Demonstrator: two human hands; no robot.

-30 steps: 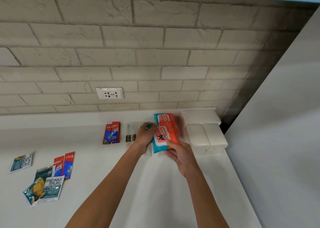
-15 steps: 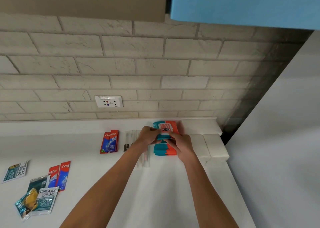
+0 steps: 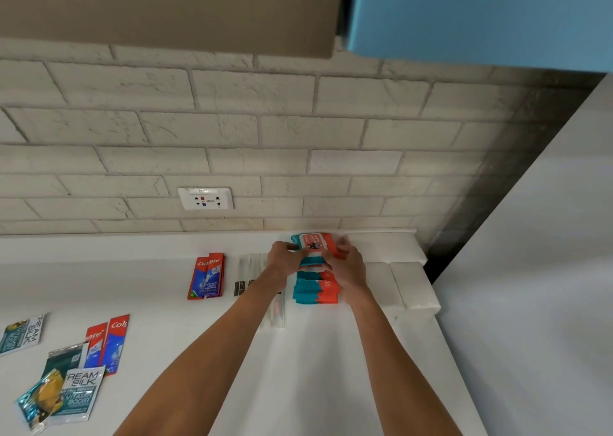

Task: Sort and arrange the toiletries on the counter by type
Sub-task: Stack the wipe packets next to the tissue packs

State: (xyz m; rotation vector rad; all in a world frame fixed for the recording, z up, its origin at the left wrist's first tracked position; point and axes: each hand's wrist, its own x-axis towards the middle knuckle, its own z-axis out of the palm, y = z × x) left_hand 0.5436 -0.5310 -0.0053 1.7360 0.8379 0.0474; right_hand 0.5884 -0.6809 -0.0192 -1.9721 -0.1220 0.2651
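Here, the left hand (image 3: 285, 260) and right hand (image 3: 349, 267) are clasping the wipes pack (image 3: 313, 245). The white table (image 3: 298, 376) is meeting a brick wall (image 3: 265, 137).

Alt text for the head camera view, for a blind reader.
The left hand and right hand grip a teal and orange wipes pack atop a stack of matching packs on a white counter. Colgate packs and Cream Silk sachets lie further left.
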